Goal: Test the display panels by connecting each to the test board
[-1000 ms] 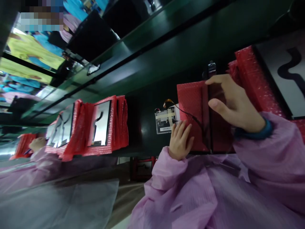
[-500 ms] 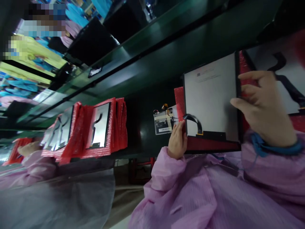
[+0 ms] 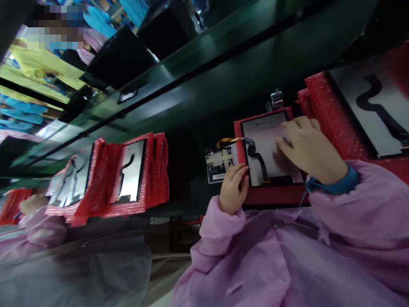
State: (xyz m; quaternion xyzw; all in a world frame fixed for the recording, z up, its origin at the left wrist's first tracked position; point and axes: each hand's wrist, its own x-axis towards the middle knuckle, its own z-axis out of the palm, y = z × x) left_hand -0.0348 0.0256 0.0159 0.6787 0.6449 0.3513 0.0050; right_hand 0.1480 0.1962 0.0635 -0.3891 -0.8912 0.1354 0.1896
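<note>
A grey display panel with a black flex cable lies flat on a red bubble-wrap sheet on the dark bench, right in front of me. My right hand rests flat on the panel's right part, fingers spread, pressing down. My left hand sits at the sheet's left edge, fingers curled against the panel's lower left corner. A small circuit board with a label and an orange ribbon lies just left of the sheet.
A second panel on red bubble wrap lies at the right. A stack of panels in red wrap stands at the left, near another person's hand. A small metal clip sits behind the sheet, and a dark shelf runs above.
The panel, held upright in my right hand half a second ago, now lies flat on the red sheet. My right hand has moved down onto its face. My left hand stayed at the sheet's edge.
</note>
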